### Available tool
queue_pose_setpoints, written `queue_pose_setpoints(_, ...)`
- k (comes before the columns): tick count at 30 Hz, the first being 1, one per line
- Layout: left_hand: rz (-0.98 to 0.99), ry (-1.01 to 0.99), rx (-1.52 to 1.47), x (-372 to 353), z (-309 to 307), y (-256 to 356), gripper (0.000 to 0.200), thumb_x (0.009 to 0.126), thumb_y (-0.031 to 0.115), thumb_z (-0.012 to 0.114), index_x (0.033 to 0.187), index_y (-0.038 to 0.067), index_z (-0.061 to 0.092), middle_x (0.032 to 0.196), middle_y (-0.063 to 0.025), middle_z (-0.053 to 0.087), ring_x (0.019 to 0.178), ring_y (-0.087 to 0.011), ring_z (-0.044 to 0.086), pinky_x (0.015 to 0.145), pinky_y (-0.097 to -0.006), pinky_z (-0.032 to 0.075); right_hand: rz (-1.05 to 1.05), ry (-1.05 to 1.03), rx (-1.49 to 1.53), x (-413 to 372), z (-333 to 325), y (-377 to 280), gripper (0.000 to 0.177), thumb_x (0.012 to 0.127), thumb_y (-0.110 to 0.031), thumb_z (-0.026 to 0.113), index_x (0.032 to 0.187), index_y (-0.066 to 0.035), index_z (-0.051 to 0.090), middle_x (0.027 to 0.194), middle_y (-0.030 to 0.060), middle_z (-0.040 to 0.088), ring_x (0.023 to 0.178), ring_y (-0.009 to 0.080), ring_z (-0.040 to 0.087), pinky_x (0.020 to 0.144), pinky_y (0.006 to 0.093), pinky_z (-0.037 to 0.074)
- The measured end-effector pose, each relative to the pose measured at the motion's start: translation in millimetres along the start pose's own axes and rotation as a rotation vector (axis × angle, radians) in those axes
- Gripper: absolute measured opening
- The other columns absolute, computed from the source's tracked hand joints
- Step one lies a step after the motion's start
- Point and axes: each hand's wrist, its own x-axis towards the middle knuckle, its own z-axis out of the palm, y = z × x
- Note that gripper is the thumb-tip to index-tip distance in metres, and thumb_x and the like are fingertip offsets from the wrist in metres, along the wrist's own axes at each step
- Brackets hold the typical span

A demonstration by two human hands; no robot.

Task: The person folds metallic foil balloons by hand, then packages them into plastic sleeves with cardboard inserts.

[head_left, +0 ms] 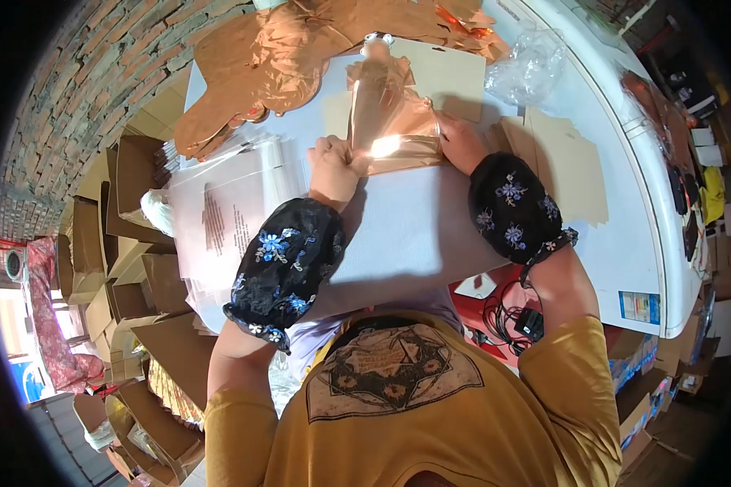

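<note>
Holding shiny copper film [398,122], hands [334,168] [461,144] apart, at opposite edges

My left hand [333,168] pinches the lower left corner of a shiny copper foil piece [400,122], while my right hand [463,144] grips its right edge. Under my forearms, in black flowered sleeve covers [288,260], spreads the pale tabletop [406,235]. To my left lie printed clear bags [227,211], with copper foil shapes [260,81] piled beyond them. Just past my right hand I have brown cards [564,166] and, farther off, crumpled clear plastic [528,65]. Cardboard boxes [142,183] stand below the brick wall [73,89].
</note>
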Motion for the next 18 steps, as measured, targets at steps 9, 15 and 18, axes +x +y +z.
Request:
queue_pose_setpoints(9, -0.042, -0.035, 0.133, 4.2, -8.4, 15.7, 0.024, 0.082, 0.028, 0.071, 0.094, 0.007, 0.070, 0.098, -0.0109, 0.058, 0.102, -0.0328, 0.043, 0.093, -0.0410, 0.035, 0.010, 0.038, 0.024, 2.4, -1.4, -9.3, 0.024, 0.079, -0.012, 0.069, 0.098, 0.000, 0.060, 0.089, 0.0204, 0.063, 0.087, 0.0409, 0.060, 0.076, 0.0441, 0.048)
queue_pose_setpoints(15, -0.111, -0.192, -0.337, -12.6, -18.7, 17.8, 0.016, 0.079, 0.008, 0.073, 0.090, 0.005, 0.061, 0.091, -0.0130, 0.058, 0.086, -0.0313, 0.050, 0.079, -0.0391, 0.044, 0.094, -0.080, 0.006, 0.0, -3.5, -3.0, 0.038, 0.079, -0.007, 0.068, 0.116, -0.001, 0.060, 0.105, 0.0200, 0.064, 0.097, 0.0384, 0.061, 0.086, 0.0401, 0.049)
queue_pose_setpoints(18, 0.194, -0.099, -0.259, -39.4, -20.2, 21.4, 0.024, 0.076, -0.001, 0.068, 0.094, 0.005, 0.055, 0.093, -0.0135, 0.059, 0.090, -0.0353, 0.054, 0.080, -0.0408, 0.047, 0.017, -0.094, 0.070, 1.9, -2.0, 1.9, 0.040, 0.080, -0.009, 0.068, 0.118, 0.000, 0.060, 0.107, 0.0188, 0.065, 0.099, 0.0365, 0.062, 0.089, 0.0398, 0.049)
